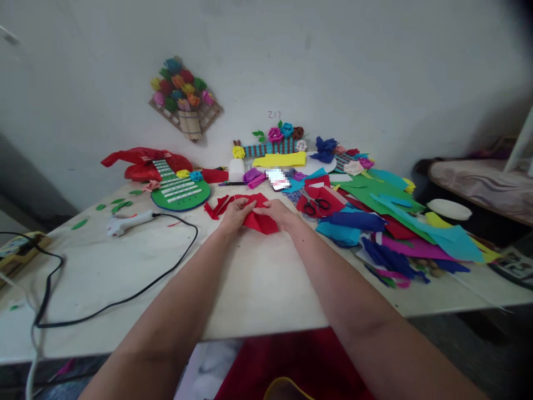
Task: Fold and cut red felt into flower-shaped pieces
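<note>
Between my two hands is a piece of red crepe paper (pixel 263 220), held a little above the middle of the table. My left hand (pixel 236 214) pinches its left side, and my right hand (pixel 278 213) grips the right side, fingertips almost meeting. Behind my left hand lie several red paper scraps (pixel 216 206). Black-handled scissors (pixel 316 206) rest on more red paper (pixel 331 199) to the right of my right hand. A phone (pixel 278 179) lies just beyond the hands.
A white glue gun (pixel 129 221) with a black cord (pixel 166 273) lies at left, near a green guitar-shaped craft (pixel 183 189). Heaped coloured paper (pixel 400 216) covers the right side. A pale bowl (pixel 449 209) stands behind it. The table's front edge (pixel 266 333) runs below my forearms.
</note>
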A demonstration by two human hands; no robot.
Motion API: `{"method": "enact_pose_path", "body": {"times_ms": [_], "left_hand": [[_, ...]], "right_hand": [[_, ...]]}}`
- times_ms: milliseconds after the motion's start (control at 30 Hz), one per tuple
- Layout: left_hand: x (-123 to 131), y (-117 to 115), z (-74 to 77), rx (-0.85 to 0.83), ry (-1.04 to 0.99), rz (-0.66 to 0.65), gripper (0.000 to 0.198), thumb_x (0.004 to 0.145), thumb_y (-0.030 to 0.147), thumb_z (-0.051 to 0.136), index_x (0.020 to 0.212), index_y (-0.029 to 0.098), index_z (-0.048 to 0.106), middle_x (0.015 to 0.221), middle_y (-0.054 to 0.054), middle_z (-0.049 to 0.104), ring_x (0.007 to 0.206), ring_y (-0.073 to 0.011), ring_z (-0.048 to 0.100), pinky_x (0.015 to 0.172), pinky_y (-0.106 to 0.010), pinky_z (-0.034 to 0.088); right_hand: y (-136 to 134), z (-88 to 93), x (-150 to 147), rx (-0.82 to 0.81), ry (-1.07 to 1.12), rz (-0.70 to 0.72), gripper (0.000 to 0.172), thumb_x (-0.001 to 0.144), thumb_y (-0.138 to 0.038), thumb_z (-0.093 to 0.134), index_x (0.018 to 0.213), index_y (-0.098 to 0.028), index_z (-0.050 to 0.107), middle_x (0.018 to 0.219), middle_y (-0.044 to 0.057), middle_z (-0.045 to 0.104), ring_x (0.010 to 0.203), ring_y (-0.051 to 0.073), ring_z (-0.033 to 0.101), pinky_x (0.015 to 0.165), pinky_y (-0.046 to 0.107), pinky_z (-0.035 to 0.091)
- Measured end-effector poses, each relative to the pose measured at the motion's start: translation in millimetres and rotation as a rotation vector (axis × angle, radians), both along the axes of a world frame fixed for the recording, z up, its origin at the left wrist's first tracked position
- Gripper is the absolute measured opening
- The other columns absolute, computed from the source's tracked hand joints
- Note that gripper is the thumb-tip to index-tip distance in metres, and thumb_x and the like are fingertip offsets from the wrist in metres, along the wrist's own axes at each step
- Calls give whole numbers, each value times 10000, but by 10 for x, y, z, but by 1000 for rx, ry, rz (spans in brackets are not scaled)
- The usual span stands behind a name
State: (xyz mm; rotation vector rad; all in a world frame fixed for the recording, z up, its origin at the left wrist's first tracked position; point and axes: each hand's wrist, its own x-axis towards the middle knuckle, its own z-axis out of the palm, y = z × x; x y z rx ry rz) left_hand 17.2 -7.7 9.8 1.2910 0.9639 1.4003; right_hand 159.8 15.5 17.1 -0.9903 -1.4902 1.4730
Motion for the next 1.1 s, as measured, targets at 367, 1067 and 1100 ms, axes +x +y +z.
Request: {"method": "enact_pose_path", "body": {"times_ms": [367, 1067, 1100], "left_hand": [[-35, -2, 15, 3, -45, 51, 327, 579, 420, 736, 683, 146, 592, 631, 6, 604, 553, -95, 533, 539, -216, 407], [-97, 1, 41, 16, 39, 13, 339, 566, 374, 750, 539, 158, 490, 504, 30, 504, 441, -68, 438, 428, -206, 315], [-101, 2, 43, 17, 42, 20, 341, 565, 381, 748, 544, 158, 492, 503, 32, 503, 438, -67, 434, 424, -205, 311]], "right_hand": [[22, -8, 30, 102, -91, 32, 255, 502, -320, 772, 565, -156, 588, 500, -12, 542, 570, 151, 522, 519, 264, 374], [46, -46, 32, 124, -129, 102, 352, 503, -384, 740, 519, -162, 467, 485, -50, 468, 497, 87, 404, 485, 229, 264], [47, -48, 31, 135, -124, 98, 358, 520, -406, 728, 516, -162, 465, 485, -49, 463, 499, 86, 395, 488, 230, 258]]}}
